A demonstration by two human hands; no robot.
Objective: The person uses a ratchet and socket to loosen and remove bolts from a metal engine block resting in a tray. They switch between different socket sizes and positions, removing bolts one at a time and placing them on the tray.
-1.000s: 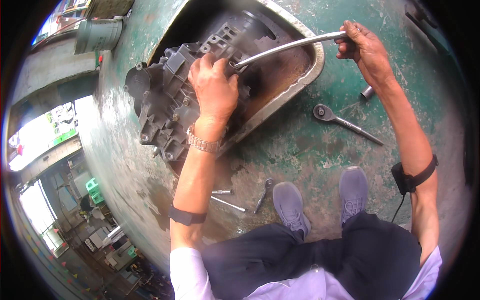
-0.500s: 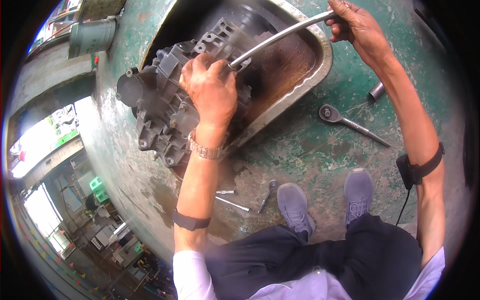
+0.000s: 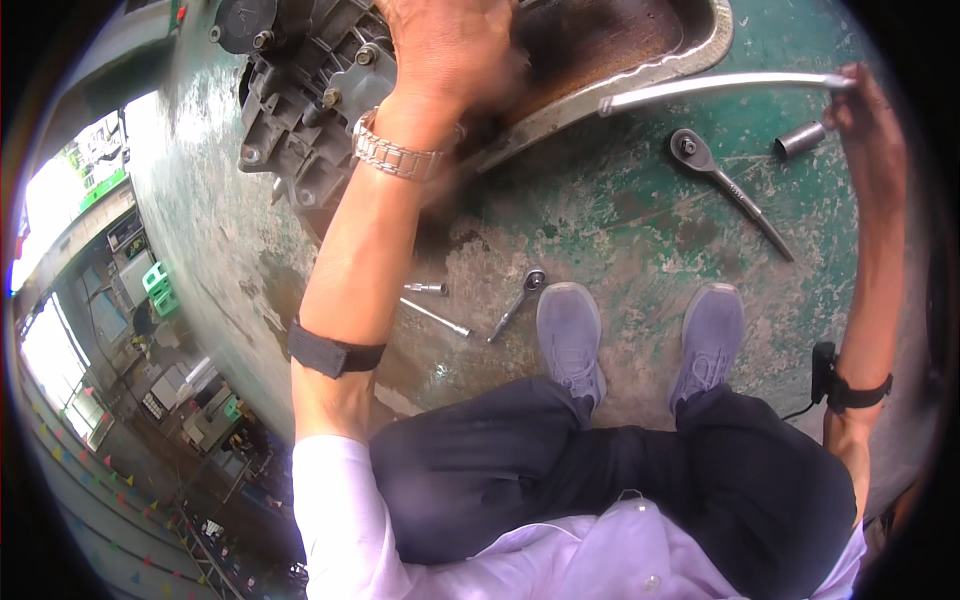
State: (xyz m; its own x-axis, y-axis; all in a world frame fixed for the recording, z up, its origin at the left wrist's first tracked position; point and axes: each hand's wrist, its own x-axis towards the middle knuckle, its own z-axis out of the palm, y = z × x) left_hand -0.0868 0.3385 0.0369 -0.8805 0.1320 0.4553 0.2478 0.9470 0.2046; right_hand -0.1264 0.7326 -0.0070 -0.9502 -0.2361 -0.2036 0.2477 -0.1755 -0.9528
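Note:
My right hand (image 3: 868, 125), somewhat blurred, is closed around the right end of a long silvery metal bar (image 3: 730, 86). The bar's free end points left, over the floor beside a metal tray (image 3: 590, 110). At the top edge, my left hand (image 3: 455, 50) reaches over a grey cast-metal gearbox (image 3: 320, 130) that sits partly in the tray. Its fingers are cut off or hidden, so what they touch does not show. Below the bar lie a large ratchet handle (image 3: 735, 195) and a short metal tube (image 3: 800, 140).
Near my shoes (image 3: 570, 340) lie a small ratchet (image 3: 520, 300), a thin metal rod (image 3: 435, 316) and a short socket piece (image 3: 427, 288) on the worn green floor (image 3: 600, 230). Green crates (image 3: 158, 288) and cluttered shelving stand far left. Brown residue coats the tray's inside.
The bar has come away from the gearbox and swung right and nearer with my right hand. My left hand no longer holds its end. The view has shifted, so the gearbox sits higher.

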